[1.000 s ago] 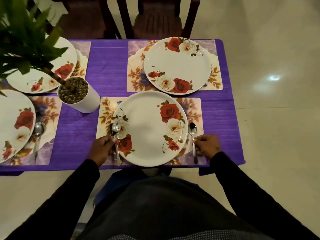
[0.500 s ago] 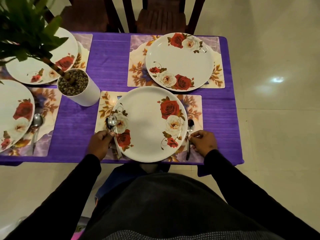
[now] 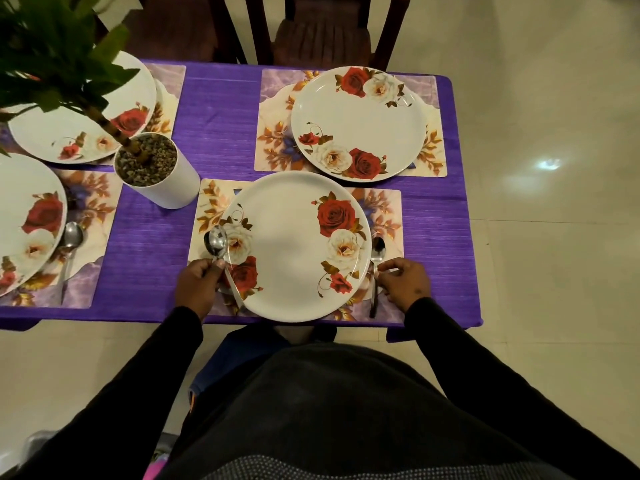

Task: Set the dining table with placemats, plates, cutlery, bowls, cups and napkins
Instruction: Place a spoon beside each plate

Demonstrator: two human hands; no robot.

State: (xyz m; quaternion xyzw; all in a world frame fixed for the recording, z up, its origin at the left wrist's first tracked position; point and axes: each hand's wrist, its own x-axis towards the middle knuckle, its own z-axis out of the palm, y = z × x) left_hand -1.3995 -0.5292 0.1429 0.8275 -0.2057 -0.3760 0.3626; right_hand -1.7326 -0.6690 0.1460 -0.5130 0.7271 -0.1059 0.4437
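The left hand [image 3: 196, 284] is curled around the handle of a shiny steel spoon [image 3: 216, 242], whose bowl lies over the left rim of the nearest white round plate printed with red and cream roses [image 3: 294, 245]. The right hand [image 3: 403, 284] pinches the thin handle of a second, smaller steel spoon [image 3: 376, 261] with fingertips drawn together; this spoon lies on the floral rectangular placemat [image 3: 384, 209] just beside the plate's right rim. Four rose plates are in view, each on its own floral placemat: the near one, one beyond it [image 3: 358, 123], and two partly cut off at the left [image 3: 31, 216] [image 3: 83, 133]. Three spoons show in all, the third [image 3: 71, 244] lying beside the near-left plate. A white cylindrical pot filled with pebbles [image 3: 157, 169] holds a green leafy plant [image 3: 52, 53]. Everything sits on a tabletop covered by a purple cloth [image 3: 221, 126]. Dark wooden chairs [image 3: 322, 29] stand at the far side on a pale glossy tiled floor [image 3: 554, 202].
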